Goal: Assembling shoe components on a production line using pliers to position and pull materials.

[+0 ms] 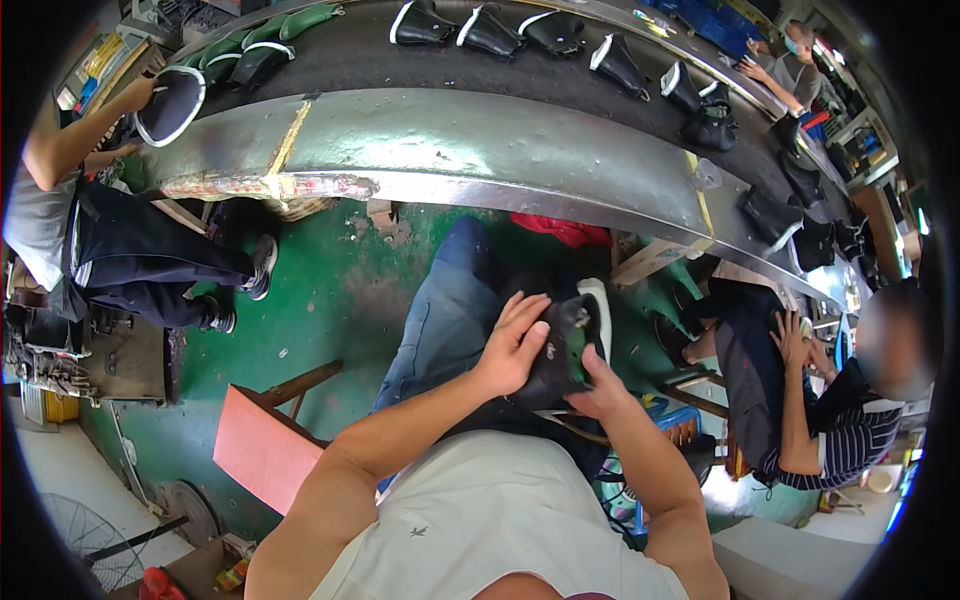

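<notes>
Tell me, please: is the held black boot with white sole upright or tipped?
Tipped: the black white-soled boot is sideways between the left grip and right grip, its white sole turned toward the person's right.

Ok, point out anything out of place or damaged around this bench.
Crumpled red fabric lies partly under the long silver metal bench, oddly apart from the black boots above; pale wrapping along the bench's edge looks ragged.

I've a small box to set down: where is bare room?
Bare: the metal ledge between its yellow strips; green floor between the pink stool and the left co-worker's shoes. Crowded: the right end of the belt, with black boots; around left hand, right hand and held boot.
</notes>
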The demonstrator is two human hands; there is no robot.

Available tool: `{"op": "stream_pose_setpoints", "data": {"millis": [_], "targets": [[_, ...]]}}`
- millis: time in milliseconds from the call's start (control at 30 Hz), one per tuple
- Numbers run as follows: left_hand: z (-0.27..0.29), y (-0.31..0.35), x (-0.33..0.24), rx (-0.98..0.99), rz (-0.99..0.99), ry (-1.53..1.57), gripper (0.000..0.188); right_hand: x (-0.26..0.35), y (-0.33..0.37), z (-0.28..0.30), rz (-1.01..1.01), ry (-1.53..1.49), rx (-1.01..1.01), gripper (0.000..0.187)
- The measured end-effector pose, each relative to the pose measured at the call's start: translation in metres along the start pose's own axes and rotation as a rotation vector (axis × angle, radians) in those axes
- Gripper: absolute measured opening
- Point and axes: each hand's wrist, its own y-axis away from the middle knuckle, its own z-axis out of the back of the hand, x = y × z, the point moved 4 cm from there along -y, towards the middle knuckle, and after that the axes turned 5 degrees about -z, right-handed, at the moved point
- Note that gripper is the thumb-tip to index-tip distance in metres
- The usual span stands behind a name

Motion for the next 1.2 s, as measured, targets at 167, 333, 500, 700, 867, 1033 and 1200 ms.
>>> {"op": "stream_pose_setpoints", "data": {"millis": [167, 333, 500, 700, 867, 1033, 1200], "targets": [[0.029, -0.077, -0.07, 0.009, -0.316, -0.066, 0.051, 0.077, 0.001, -0.034, 0.304, 0.184, 0.162, 0.073], [0.055, -0.142, -0.052, -0.159, -0.295, 0.078, 0.05, 0.195, -0.073, -0.052, 0.474, -0.214, 0.158, 0.037], [0.071, -0.154, 0.008, -0.001, -0.064, 0.082, 0.041, 0.366, -0.172, 0.011, 0.616, -0.123, -0.195, 0.052], [0.101, -0.169, 0.036, -0.041, 0.196, 0.369, 0.03, 0.474, -0.254, 0.084, 0.614, 0.721, -1.01, 0.111], [0.143, -0.229, 0.046, -0.042, 0.288, 0.485, 0.03, 0.461, -0.307, 0.137, 0.456, 1.431, -1.26, 0.112], [0.175, -0.36, 0.084, -0.068, 0.416, 0.465, 0.041, 0.497, -0.308, 0.185, 0.496, 1.604, -1.454, 0.11], [0.216, -0.486, 0.17, -0.392, 0.293, -0.057, 0.059, 0.482, -0.309, 0.162, 0.419, 1.51, -1.381, 0.11]]}}
